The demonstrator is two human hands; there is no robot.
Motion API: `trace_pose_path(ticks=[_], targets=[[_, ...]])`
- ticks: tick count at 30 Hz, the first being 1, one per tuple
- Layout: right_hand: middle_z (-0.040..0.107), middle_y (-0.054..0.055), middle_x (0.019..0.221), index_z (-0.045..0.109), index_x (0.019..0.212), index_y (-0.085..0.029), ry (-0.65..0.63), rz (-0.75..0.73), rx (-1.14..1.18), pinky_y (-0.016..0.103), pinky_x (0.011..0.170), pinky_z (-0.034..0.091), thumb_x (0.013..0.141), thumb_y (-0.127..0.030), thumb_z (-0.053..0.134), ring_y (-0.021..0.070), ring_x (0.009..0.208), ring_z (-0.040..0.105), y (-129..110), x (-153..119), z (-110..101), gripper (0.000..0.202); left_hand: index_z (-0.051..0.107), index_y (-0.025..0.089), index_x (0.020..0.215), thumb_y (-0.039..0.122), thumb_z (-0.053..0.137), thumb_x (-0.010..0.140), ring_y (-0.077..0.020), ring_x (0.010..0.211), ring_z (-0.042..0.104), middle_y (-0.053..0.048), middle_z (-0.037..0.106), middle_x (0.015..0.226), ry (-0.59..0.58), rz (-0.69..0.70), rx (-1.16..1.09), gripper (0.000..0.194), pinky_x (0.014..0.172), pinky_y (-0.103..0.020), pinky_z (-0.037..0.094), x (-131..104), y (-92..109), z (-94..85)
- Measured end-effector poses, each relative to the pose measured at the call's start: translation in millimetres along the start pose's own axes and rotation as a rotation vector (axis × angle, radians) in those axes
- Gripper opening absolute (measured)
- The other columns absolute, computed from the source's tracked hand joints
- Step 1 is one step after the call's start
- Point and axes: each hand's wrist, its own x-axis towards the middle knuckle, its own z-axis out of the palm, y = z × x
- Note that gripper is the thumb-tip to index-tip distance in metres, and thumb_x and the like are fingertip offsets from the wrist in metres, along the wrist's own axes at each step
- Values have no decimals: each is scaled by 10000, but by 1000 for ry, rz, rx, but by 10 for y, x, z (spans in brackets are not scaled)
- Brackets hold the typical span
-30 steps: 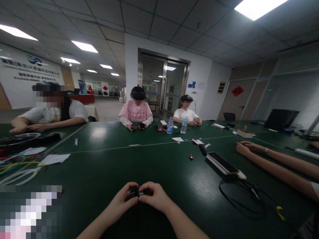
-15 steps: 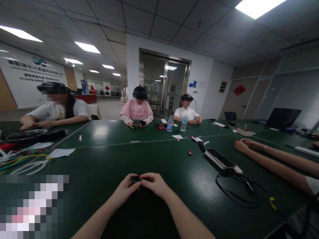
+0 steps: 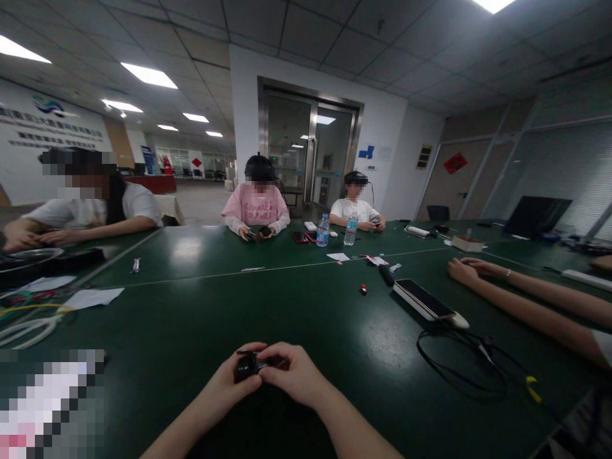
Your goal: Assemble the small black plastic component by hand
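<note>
Glass doors [image 3: 287, 153] stand at twelve o'clock, counting hours from our own hands, beyond a broad dark-green table [image 3: 157, 325]; a co-worker in pink [image 3: 255, 207] sits at its far side on that line; another person's forearms [image 3: 540, 299] rest on it between two and three; if we swung right carelessly, we could snag the black cable [image 3: 485, 349] looped at three, and a tug might drag whatever it joins; a wide reach past two could knock the phone [image 3: 423, 298] lying on a white device [image 3: 460, 320].

Our left hand [image 3: 232, 381] curls round a small black object [image 3: 247, 366], thumb along its near side; our right hand [image 3: 295, 373] pinches its right end with thumb and fingers; so the object sits between both, though whether it touches the tabletop we cannot tell; our fingers cover much of it, so a slip of either grip, through poor sight or uneven pressure, could drop it or send it skidding.

For edges, the table ends low between three and four, and a seam [image 3: 201, 277] crosses ahead at twelve; our roomiest stretch of green runs from ten to one up to that seam, bounded by paper [image 3: 95, 298] and tangled cables [image 3: 52, 324] towards nine; at two, a tiny red item [image 3: 363, 289] narrows it.
</note>
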Motion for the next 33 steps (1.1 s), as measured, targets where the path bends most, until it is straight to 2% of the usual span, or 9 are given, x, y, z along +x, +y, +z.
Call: trace_pose_path(ticks=[5, 12, 18, 25, 33], targets=[[626, 9, 960, 663, 940, -243, 2, 34, -122, 280, 710, 457, 682, -278, 678, 147, 789, 582, -101, -26, -10, 261, 531, 227, 1109, 423, 658, 663, -305, 1060, 545, -89, 625, 1125, -18, -23, -2, 504, 941, -444, 386, -13, -9, 3], [632, 9, 967, 649, 972, -248, -32, 24, -163, 298, 736, 450, 714, -293, 649, 157, 818, 579, -184, -63, -45, 262, 543, 205, 1054, 429, 682, 623, -309, 1000, 566, -85, 647, 1044, 69, -36, -29, 506, 890, -443, 412, -33, -9, 44], [603, 23, 998, 666, 942, -241, -8, -71, -167, 291, 756, 445, 712, -246, 652, 166, 891, 578, -213, -71, -56, 230, 540, 210, 1044, 405, 688, 634, -305, 992, 564, -82, 626, 1010, 34, 16, 3, 478, 874, -425, 424, -22, 15, 34], [639, 13, 947, 660, 944, -245, -1, -45, -183, 307, 767, 452, 688, -258, 674, 169, 854, 584, -173, -80, -53, 256, 528, 215, 1024, 374, 675, 658, -254, 913, 575, -47, 618, 954, -7, 47, 84, 425, 802, -382, 447, -31, -11, 24], [655, 16, 916, 667, 913, -235, -7, -49, -158, 302, 737, 458, 698, -289, 662, 166, 805, 593, -179, -86, -52, 222, 542, 210, 1061, 381, 674, 655, -274, 965, 573, -68, 641, 1021, -32, 31, 70, 460, 851, -406, 425, -37, 26, 26]])
